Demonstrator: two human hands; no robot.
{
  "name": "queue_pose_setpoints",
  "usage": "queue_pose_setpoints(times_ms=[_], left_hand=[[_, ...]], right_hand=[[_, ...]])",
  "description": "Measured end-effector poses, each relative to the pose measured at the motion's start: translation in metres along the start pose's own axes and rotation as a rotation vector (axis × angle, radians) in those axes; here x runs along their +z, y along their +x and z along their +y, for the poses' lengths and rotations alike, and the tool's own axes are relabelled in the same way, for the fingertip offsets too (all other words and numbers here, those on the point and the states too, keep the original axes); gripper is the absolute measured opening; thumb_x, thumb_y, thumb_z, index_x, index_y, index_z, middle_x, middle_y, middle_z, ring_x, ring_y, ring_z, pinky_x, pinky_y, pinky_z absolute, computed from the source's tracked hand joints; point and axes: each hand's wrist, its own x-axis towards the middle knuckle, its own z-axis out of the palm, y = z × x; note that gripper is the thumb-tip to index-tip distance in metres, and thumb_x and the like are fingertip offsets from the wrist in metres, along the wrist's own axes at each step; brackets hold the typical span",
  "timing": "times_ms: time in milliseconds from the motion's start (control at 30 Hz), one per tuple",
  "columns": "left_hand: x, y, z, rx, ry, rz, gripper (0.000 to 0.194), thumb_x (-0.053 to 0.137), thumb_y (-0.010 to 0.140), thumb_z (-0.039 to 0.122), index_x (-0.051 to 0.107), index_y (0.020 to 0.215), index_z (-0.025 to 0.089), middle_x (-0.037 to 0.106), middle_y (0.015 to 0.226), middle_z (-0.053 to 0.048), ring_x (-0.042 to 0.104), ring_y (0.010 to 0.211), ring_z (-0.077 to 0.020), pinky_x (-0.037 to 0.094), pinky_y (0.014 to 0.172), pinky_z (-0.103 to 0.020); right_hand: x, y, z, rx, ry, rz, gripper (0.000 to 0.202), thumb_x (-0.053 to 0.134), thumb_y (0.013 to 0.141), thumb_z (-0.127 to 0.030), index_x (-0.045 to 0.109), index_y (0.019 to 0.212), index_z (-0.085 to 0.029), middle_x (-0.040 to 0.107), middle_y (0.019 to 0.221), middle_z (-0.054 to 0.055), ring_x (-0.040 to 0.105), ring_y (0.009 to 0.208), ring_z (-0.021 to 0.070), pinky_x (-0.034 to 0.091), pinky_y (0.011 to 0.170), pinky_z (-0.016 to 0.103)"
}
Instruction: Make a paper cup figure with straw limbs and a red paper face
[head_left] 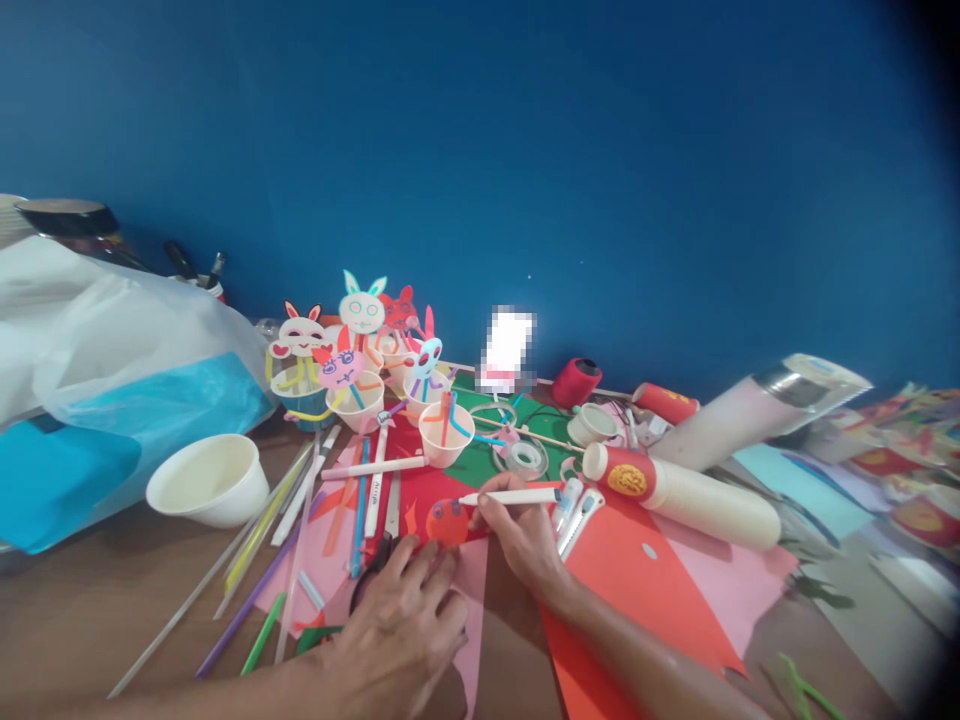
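My right hand grips a white marker pen in a pinch, its tip at an orange-red paper cutout of a face with dark eyes. Fingers stretched, my left hand lies over the table with its fingertips on the cutout's lower edge. Black-handled scissors are partly hidden beside the left hand. Under the cutout is red and pink paper. A white box cutter lies just right of the pen.
Paper cups with straw-limbed paper animals, including a pink-faced one, stand behind. An empty white bowl and loose straws lie left. Stacked paper cups, tape rolls and a bright phone are to the right and back.
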Motion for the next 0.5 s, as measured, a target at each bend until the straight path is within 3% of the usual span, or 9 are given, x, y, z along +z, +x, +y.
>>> queue_pose_setpoints(times_ms=[500], left_hand=[[-0.0019, 0.0011, 0.0004, -0.007, -0.018, -0.011, 0.017, 0.052, 0.086, 0.032, 0.058, 0.085, 0.017, 0.063, 0.114, -0.012, 0.055, 0.106, -0.0313, 0.020, 0.096, -0.048]], right_hand=[[0.0000, 0.0008, 0.0043, 0.016, -0.008, -0.016, 0.011, 0.053, 0.083, -0.027, 0.051, 0.075, -0.020, 0.058, 0.056, -0.003, 0.055, 0.054, 0.0132, 0.043, 0.055, 0.023]])
